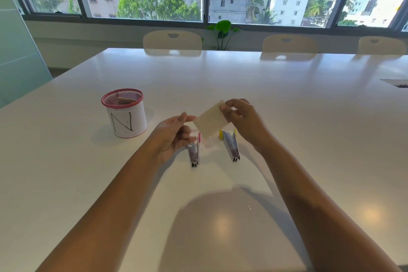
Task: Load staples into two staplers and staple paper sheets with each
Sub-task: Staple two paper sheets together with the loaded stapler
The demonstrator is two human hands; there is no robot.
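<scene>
A small cream paper sheet (210, 122) is held in the air above the white table (287, 106). My left hand (174, 137) pinches its lower left corner and my right hand (240, 120) pinches its upper right edge. Two small staplers lie on the table beneath it. The pink stapler (194, 153) is below my left hand, partly hidden by my fingers. The yellow stapler (230, 147) lies under my right wrist, its metal magazine pointing toward me.
A white mesh cup with a red rim (124, 115), marked with an N, stands to the left of my hands with something inside. A tiny bright speck (249, 207), perhaps a loose staple, lies near the front. Chairs (172, 42) line the far edge.
</scene>
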